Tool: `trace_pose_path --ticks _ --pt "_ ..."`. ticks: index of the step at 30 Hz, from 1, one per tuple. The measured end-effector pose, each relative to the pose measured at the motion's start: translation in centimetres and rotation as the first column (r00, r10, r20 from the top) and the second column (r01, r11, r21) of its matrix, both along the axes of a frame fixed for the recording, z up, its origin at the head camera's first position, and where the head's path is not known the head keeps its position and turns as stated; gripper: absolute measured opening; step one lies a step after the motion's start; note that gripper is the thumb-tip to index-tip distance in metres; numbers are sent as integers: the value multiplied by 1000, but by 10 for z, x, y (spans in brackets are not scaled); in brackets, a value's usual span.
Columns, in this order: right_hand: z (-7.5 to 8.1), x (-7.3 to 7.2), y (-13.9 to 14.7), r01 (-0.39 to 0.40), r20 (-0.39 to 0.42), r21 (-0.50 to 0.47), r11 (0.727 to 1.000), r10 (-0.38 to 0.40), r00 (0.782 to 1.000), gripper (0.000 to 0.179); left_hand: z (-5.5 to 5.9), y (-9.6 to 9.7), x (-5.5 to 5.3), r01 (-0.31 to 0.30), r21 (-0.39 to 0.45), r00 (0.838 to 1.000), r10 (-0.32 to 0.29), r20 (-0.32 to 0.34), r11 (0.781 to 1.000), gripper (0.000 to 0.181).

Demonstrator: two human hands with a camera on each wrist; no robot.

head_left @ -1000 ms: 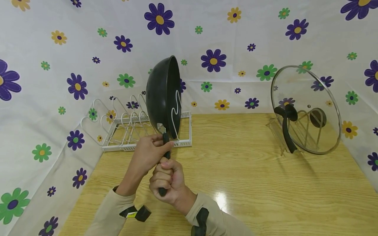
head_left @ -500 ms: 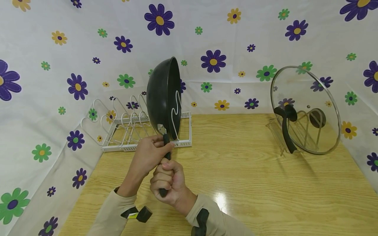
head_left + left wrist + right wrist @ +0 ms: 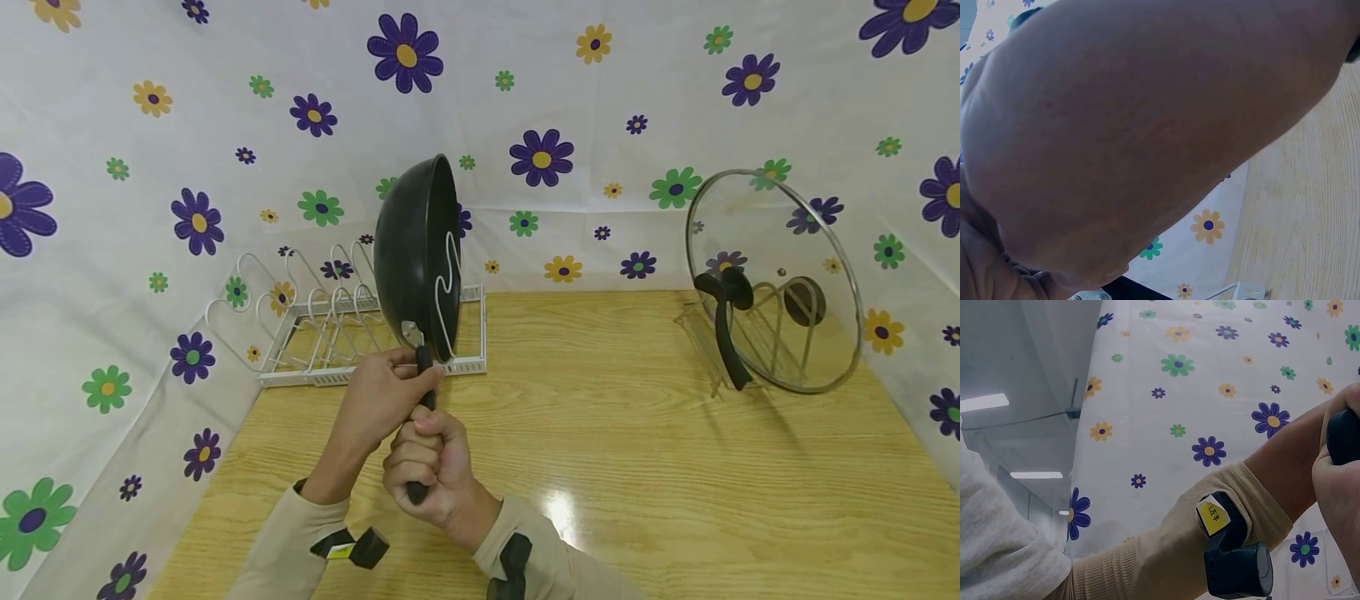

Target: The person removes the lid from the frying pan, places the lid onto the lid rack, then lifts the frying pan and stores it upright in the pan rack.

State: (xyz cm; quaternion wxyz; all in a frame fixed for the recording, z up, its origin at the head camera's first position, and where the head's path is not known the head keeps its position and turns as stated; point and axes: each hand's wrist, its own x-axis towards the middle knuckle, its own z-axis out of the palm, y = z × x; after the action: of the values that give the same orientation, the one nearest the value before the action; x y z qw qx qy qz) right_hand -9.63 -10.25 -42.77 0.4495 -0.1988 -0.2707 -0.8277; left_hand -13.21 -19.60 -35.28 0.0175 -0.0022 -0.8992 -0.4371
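Observation:
A black wok stands on its side, its hollow facing right, in the right end of a white wire rack. One wire loop of the rack rises in front of its open side. My left hand pinches the wok's black handle close to the metal bracket, thumb on top. Just below, my right hand has its fingers wrapped round the same handle, whose end pokes out under the fist. In the right wrist view that handle end shows at the right edge. The left forearm fills most of the left wrist view.
Farther right, a glass lid with a black handle leans upright in a small wire stand. Empty wire loops of the rack lie left of the wok. A flowered cloth hangs behind the wooden table.
The wok has sunk slightly and come a little toward me, its rim lower against the cloth. Both hands keep their hold on the handle. The rack and lid have stayed put.

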Motion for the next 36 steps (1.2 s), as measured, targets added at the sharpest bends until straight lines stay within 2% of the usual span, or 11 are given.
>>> trace_pose_path --ticks 27,36 --pt "-4 -1 0 -14 28 -3 1000 14 1000 50 -5 -2 -2 -4 -24 1000 4 10 1000 22" --pt "-3 -1 0 -8 32 -6 1000 8 999 50 -3 -4 -5 28 -57 1000 -28 6 998 21"
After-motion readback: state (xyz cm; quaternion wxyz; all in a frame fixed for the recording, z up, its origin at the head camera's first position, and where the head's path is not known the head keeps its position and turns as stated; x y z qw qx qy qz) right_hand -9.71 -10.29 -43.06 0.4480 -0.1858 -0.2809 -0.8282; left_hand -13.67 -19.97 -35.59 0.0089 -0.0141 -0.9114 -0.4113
